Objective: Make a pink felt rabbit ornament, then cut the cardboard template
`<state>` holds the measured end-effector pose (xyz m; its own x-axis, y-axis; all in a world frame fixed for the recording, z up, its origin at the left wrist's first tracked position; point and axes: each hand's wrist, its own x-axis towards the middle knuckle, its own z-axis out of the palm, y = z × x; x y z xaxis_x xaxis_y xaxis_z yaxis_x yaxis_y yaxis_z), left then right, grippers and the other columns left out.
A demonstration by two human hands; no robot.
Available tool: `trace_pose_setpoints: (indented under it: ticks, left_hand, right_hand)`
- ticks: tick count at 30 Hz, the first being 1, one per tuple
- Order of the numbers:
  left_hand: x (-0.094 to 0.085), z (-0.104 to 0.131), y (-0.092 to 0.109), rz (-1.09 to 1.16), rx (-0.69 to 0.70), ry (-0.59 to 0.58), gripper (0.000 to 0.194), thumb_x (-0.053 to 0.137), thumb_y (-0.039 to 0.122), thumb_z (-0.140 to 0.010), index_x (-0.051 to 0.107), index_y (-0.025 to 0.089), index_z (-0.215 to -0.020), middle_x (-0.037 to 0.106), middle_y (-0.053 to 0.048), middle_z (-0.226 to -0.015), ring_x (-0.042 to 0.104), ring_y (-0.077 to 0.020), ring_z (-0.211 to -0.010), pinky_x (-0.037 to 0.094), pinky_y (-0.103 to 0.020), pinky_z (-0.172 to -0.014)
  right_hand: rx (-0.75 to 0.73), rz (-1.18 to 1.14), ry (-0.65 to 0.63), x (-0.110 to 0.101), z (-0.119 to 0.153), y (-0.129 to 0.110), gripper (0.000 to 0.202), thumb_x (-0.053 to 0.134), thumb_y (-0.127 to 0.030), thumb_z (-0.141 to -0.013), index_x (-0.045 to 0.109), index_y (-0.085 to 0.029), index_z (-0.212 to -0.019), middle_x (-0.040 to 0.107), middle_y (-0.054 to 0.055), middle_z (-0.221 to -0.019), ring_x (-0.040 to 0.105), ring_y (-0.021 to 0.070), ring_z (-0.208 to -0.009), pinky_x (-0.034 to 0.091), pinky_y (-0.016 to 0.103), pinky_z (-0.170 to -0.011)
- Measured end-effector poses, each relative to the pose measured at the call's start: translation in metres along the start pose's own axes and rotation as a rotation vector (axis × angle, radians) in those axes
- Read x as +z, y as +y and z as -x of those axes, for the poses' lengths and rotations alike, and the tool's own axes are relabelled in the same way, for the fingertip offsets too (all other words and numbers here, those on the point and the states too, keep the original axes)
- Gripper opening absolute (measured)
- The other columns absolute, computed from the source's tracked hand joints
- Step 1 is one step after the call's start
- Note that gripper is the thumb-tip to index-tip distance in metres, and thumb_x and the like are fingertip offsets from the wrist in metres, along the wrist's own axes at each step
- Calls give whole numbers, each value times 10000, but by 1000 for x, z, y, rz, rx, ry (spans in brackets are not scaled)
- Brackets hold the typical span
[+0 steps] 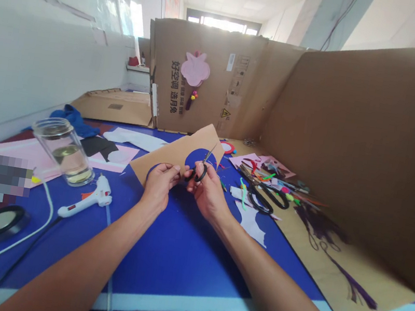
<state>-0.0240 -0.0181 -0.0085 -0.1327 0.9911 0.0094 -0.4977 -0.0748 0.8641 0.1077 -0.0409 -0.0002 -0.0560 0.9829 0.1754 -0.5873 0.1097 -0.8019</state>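
A sheet of tan paper (180,150) with round pieces cut out of it is tilted above the blue table. My left hand (159,182) pinches its lower edge between thumb and fingers. Small scissors (209,157) with black handles are in my right hand (208,187), fingers through the loops and blades pointing up. The blades lie in front of a round opening in the paper, through which the blue tabletop shows. Whether the blades touch the paper I cannot tell. Both hands are close together, nearly meeting at the paper's lower edge.
At left are a glass jar (66,154) of liquid, a white glue gun (88,197) with its cord, and black tape (0,222). Large scissors (261,190), paper scraps and purple tassels (348,283) lie at right. Cardboard walls (335,144) stand behind and to the right.
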Motion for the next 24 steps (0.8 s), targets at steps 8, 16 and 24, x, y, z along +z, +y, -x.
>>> trace_pose_setpoints:
  ticks: [8, 16, 24]
  left_hand:
    - [-2, -1, -2, -22, 14, -16, 318, 934, 276, -645, 661, 191, -783, 798, -51, -780, 740, -177, -713, 592, -304, -742]
    - [0, 0, -1, -27, -1, -33, 336, 943, 304, -626, 660, 194, -769, 789, -57, -763, 742, -190, -722, 590, -320, -759]
    - [-2, -1, -4, -62, 1, -18, 321, 947, 292, -628, 676, 181, -760, 706, 2, -685, 656, -137, -639, 558, -291, -727]
  right_hand:
    - [-30, -14, 2, -4, -3, 4, 519, 979, -578, -760, 654, -250, -998, 716, -19, -814, 525, 97, -578, 463, 222, -548]
    - [-30, 4, 10, -5, -4, 5, 539, 974, -572, -762, 647, -266, -1062, 696, -34, -797, 541, 110, -606, 464, 222, -543]
    - [-29, 6, 28, -7, -4, -2, 487, 956, -568, -772, 638, -273, -994, 713, -14, -829, 644, 143, -733, 465, 215, -567]
